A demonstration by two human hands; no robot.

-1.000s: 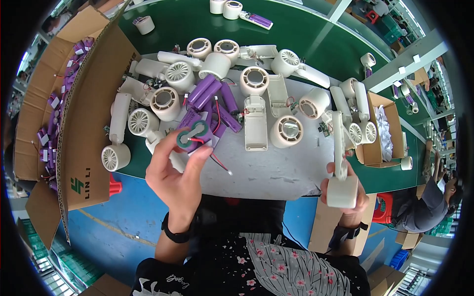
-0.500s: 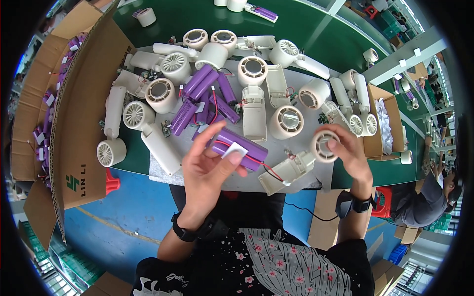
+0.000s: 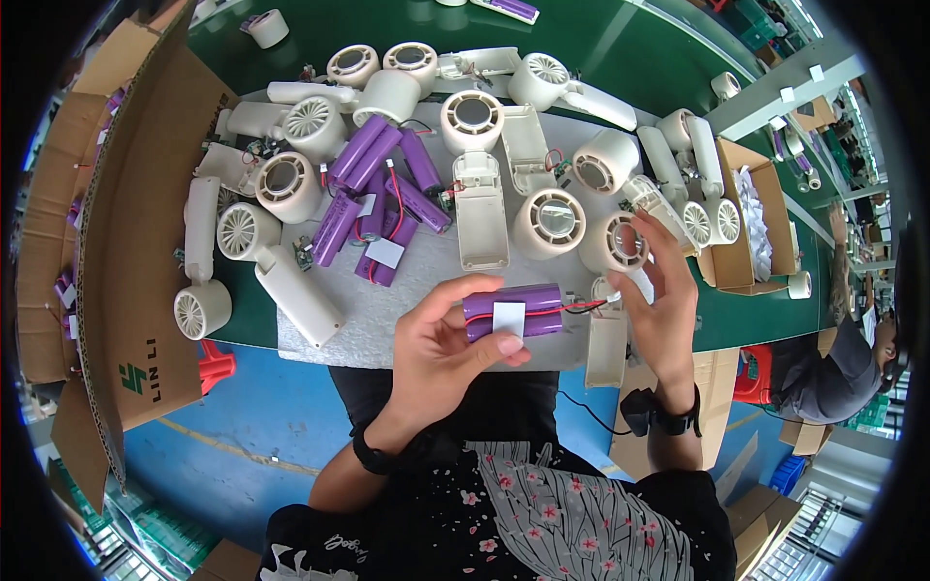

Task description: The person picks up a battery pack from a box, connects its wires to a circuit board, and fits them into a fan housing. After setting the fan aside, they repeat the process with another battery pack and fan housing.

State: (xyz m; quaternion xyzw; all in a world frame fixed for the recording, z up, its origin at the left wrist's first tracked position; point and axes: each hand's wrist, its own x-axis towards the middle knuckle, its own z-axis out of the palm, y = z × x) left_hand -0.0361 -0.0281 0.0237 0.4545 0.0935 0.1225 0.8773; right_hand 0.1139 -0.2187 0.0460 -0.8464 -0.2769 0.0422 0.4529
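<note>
My left hand (image 3: 441,344) is closed on a purple battery pack (image 3: 538,296) of two cells, held level over the front of the grey work mat. A white pad (image 3: 509,320) sits across the pack, by my thumb. Red and black wires run right from it to a small white connector (image 3: 611,294) at the thumb tip of my right hand (image 3: 664,300). That thumb seems to pinch the connector, while the index finger reaches the rim of a white handheld fan head (image 3: 608,244). Below it, the fan's opened handle shell (image 3: 606,349) points toward me, partly behind the wires.
White fans and opened shells crowd the grey mat (image 3: 387,315). More purple packs (image 3: 363,160) lie piled left of centre. At left stands a tall cardboard box (image 3: 174,223) with packs beyond its wall; a smaller carton (image 3: 722,261) holding white pieces is at right. Another person sits far right.
The battery pack has moved right and turned level, and its wires now stretch to my right hand. The fan has swung so its handle shell points toward me; my right fingers have shifted to the connector.
</note>
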